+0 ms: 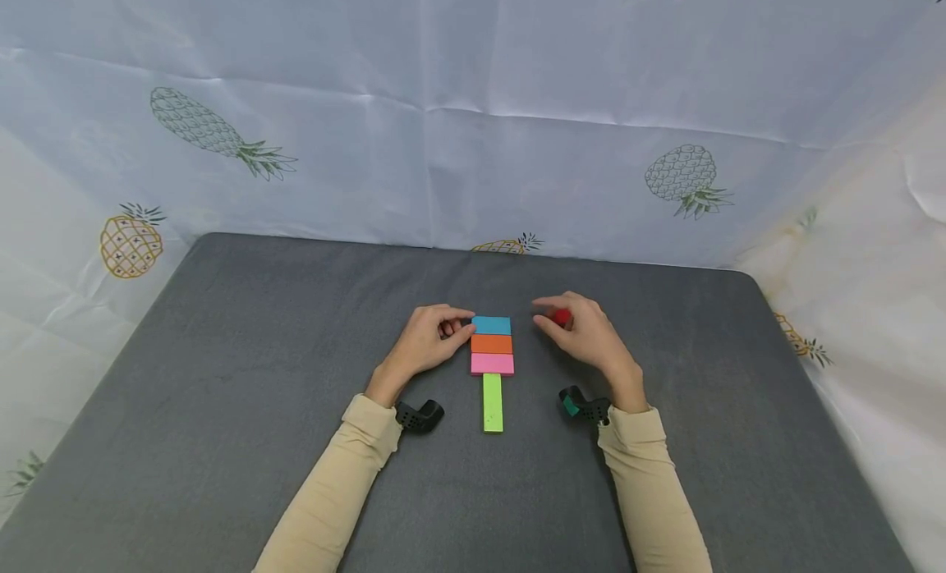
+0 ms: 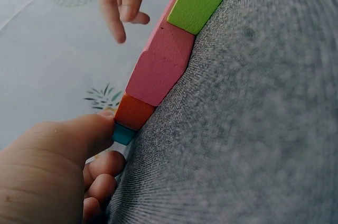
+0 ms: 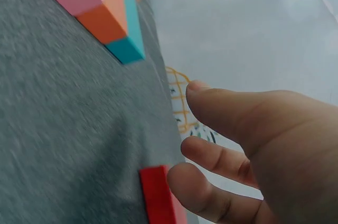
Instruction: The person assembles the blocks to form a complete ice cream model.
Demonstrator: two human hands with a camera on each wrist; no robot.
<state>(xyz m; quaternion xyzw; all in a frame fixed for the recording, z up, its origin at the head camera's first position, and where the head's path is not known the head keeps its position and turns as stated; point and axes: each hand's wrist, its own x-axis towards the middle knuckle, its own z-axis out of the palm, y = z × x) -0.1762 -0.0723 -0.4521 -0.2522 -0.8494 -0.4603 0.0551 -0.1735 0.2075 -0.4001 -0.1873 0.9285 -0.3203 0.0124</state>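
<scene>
Flat coloured blocks lie in a column on the dark grey cloth: a blue block (image 1: 491, 325) at the far end, then an orange block (image 1: 491, 344), a pink block (image 1: 492, 364) and a lengthwise green block (image 1: 492, 403). My left hand (image 1: 429, 339) rests its thumb and forefinger against the blue block's left end, its other fingers bent beneath. In the left wrist view the thumb (image 2: 92, 131) touches close to the orange-blue seam. To the right, my right hand (image 1: 587, 331) hovers with thumb and fingers apart around a red block (image 3: 158, 195), which it does not grip.
A grey-covered table (image 1: 222, 351) spreads around the blocks. Behind it hangs a pale curtain (image 1: 473, 179) printed with pineapples. Each wrist wears a black camera mount, one at the left wrist (image 1: 420, 417) and one at the right wrist (image 1: 584, 405).
</scene>
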